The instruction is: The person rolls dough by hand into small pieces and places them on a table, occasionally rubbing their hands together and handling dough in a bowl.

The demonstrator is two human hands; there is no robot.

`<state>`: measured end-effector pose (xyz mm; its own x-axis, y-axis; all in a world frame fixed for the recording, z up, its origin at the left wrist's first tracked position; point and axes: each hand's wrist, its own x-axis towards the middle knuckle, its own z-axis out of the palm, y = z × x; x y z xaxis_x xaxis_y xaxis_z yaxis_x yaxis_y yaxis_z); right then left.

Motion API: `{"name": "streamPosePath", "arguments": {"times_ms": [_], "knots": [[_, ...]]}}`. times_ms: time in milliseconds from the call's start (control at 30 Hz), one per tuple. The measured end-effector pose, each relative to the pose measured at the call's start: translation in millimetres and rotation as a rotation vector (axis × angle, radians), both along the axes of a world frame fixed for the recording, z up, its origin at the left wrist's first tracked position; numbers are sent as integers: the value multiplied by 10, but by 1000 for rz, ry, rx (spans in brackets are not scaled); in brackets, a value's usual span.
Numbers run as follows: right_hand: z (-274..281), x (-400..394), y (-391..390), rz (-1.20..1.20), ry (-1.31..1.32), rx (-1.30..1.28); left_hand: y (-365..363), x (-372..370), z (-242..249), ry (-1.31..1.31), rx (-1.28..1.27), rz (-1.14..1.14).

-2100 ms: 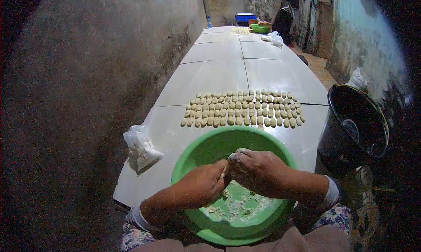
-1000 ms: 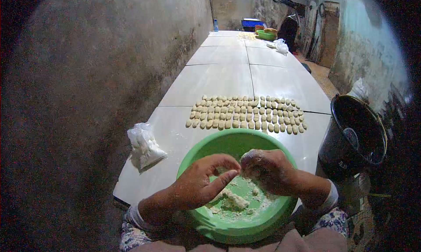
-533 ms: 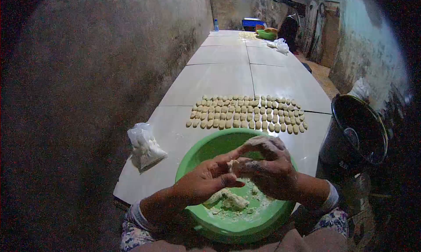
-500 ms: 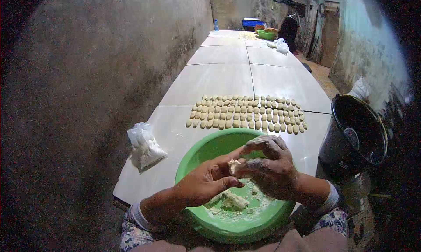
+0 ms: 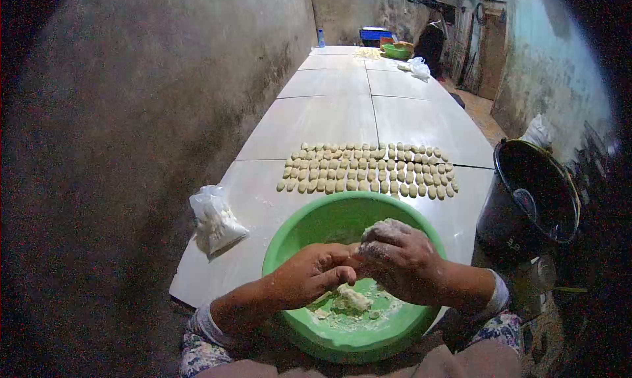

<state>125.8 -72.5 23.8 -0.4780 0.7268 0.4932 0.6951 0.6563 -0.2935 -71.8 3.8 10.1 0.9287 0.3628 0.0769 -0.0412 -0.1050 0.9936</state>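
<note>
Above a green basin (image 5: 283, 240), my left hand (image 5: 313, 272) and my right hand (image 5: 405, 253) are pressed together, fingers bent inward. The right hand, white with flour over its fingers, closes over the left fingertips. The piece of dough held between them is now hidden by the fingers. Below, a crumbly lump of dough (image 5: 352, 299) lies in the basin with loose flour around it. Just beyond the basin, many small oval dough pieces (image 5: 368, 169) lie in several rows on the white tiled table (image 5: 322, 122).
A plastic bag of white powder (image 5: 217, 223) stands at the table's left edge, beside a wall. To the right is a black bucket (image 5: 487, 223). At the far end are another green basin (image 5: 397, 52), a white plastic bag (image 5: 419, 68), a blue container (image 5: 376, 33) and a person in dark clothing (image 5: 430, 45).
My right hand has curled down and closed against the left fingers. The dough that showed between my hands is now covered. The view has shifted slightly.
</note>
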Motion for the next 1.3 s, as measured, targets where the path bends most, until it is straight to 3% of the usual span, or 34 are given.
{"name": "streamPosePath", "arguments": {"times_ms": [133, 233, 300, 367, 400, 433, 533, 633, 700, 733, 800, 867, 967, 1033, 1100, 1167, 1233, 1300], "knots": [[-117, -3, 9, 24, -47, 44, -15, -4, -28, 55, 198, 68], [30, 41, 14, 64, 85, -273, -42, -22, 99, 195, 52, -12], [170, 41, -11, 79, 113, -305, -80, -27, 128, 129, 96, -5], [181, 107, -45, -1, 501, -334, -36, -84, 172, 258, 90, 19], [207, 262, -25, -65, 551, -362, 8, -98, 131, 197, 76, 62], [321, 301, -50, -118, 424, -181, 13, -83, 103, 67, 57, 136], [377, 256, -112, -29, 424, -193, 39, -65, 72, -46, -186, 164], [209, 184, -47, 202, 11, -449, 83, -34, -30, -180, -187, 195], [89, 127, -73, 220, -236, -534, 106, -53, -79, -358, -343, 104], [18, 127, -75, 215, -236, -531, 3, -33, 0, -239, -271, 309], [-85, 146, -66, 323, -396, -665, 46, -30, -50, -322, -335, 222], [-93, 116, -58, 313, -378, -621, 165, -28, -178, -507, -581, 35], [-58, 93, -45, 309, -372, -541, 82, 4, 99, -356, -664, 154], [-57, 94, -38, 276, -420, -568, 91, 11, 96, -287, -584, 147], [-151, 123, -31, 278, -420, -513, 94, 78, 11, -372, -638, 243], [-239, 132, -6, 290, -378, -483, 195, 1, -67, -376, -615, 216], [-261, 123, 2, 280, -402, -470, 248, -75, -99, -563, -881, 148], [-260, 117, 5, 269, -426, -455, 241, -70, -81, -632, -829, 76]]}}
